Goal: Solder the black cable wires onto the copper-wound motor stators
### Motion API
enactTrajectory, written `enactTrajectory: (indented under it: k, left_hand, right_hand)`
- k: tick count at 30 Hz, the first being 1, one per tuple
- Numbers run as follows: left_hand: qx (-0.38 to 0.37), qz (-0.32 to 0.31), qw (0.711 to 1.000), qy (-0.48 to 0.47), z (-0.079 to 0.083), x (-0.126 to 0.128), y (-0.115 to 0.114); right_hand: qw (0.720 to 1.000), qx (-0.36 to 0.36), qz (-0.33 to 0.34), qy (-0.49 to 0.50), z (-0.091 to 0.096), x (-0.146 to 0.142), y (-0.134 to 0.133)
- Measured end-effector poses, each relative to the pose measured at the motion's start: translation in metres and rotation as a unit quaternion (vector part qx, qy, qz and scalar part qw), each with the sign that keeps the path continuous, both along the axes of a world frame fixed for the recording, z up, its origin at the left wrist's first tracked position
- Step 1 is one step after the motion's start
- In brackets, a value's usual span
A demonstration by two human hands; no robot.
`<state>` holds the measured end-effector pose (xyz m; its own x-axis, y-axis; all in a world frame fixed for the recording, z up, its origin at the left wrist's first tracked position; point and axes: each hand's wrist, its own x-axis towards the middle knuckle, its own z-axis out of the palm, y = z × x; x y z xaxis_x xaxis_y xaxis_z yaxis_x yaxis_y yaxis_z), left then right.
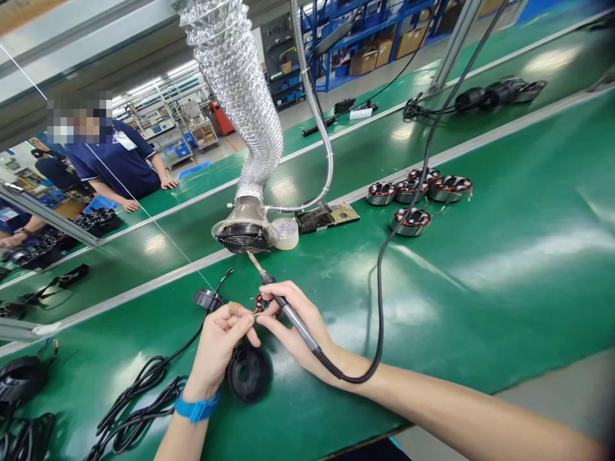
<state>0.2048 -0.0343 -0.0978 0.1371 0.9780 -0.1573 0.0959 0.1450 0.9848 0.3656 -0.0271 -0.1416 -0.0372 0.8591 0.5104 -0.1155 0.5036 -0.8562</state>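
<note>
My left hand, with a blue band on the wrist, pinches thin coloured wires just above a black round fan housing lying on the green belt. My right hand holds a soldering iron like a pen, its tip pointing up and left toward the fume extractor, while its fingertips also touch the wires. A small wound coil part sits between the two hands, mostly hidden. The iron's black cord loops over my right wrist and rises to the upper right.
A silver flexible duct ends in a fan-shaped extractor mouth beside a tape roll and an iron stand. Several wound stators lie right of centre. Black cables coil at lower left. Another person leans at the far belt.
</note>
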Motion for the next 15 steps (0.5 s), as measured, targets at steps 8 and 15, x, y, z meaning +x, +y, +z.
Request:
enactTrajectory:
  k: [8,15]
  left_hand:
    - [0.008,-0.01,0.996,0.084,0.005,0.006,-0.005]
    - [0.004,-0.034,0.995,0.099,-0.003,0.007,-0.01]
  right_hand:
    - [0.988,0.104,-0.078,-0.084,0.014,0.006,0.0]
    - [0.99,0.119,0.012,-0.076,0.016,0.004,0.0]
